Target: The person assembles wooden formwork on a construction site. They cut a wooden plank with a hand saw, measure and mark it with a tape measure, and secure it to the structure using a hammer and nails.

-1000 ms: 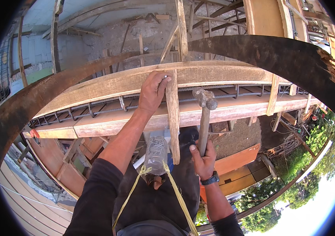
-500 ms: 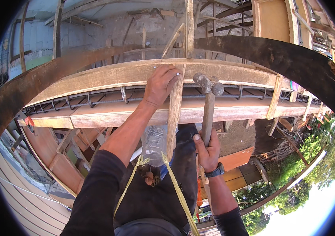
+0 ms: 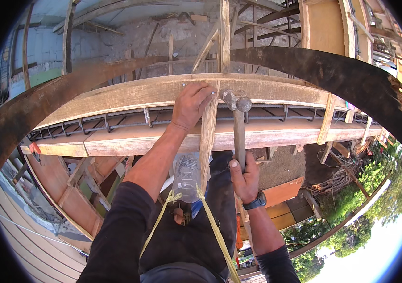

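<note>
My left hand is closed at the upper end of a narrow wooden strip, its fingertips pinching a nail whose head shows beside them. The strip stands across two long boards, and its top lies against the far board. In my right hand is a hammer, gripped by its wooden handle. The metal head is raised just right of the strip's top, apart from the nail. Below my left wrist, a clear plastic bottle full of nails hangs from yellow cord.
Steel reinforcing bars run in the trough between the far board and the near board. A dark curved band arches across the far side. Wooden braces join the boards at right. Timber posts and an orange panel lie beyond.
The hammer and my right hand have shifted slightly left, bringing the head closer to the strip. My left hand keeps its place at the strip's top and the nail.
</note>
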Available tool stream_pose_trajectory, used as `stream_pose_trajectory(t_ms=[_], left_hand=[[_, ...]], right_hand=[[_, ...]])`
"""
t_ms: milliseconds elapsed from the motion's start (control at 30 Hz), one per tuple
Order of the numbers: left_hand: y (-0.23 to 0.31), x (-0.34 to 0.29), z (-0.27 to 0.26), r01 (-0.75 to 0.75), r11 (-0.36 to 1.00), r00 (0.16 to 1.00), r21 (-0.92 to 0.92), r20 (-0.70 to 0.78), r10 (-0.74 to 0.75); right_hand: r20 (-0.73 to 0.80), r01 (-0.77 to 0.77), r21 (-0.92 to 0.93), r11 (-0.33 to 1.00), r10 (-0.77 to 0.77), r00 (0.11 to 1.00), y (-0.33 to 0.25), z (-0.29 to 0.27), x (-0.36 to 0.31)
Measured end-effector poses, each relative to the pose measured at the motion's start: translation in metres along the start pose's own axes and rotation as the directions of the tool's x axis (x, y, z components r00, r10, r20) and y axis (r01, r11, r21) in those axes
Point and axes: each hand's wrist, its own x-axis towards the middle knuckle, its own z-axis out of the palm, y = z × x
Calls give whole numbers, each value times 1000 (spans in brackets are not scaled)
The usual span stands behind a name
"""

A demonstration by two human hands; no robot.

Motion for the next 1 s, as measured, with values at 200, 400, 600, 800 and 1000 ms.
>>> stream_pose_trajectory(t_ms=[200,400,600,800,1000], left_hand=[[6,5,-4,-34,999,999,-21,-34,33],[-1,2,-2,-33,999,999,14,-39,33],[3,1,-5,-18,1000,999,-23,-42,17],[6,-4,-2,46,998,999,-41,10,-45],[45,-51,5,405,907,910,113,-143,-389]], right_hand=[[44,168,-90,982,-164,985,-5,-6,2],[74,128,-294,947,-111,991,-22,-7,20],[99,187,-373,909,-162,982,-18,-7,18],[1,84,-64,994,-84,996,2,-15,8],[-59,-14,105,994,20,998,5,-14,-1]])
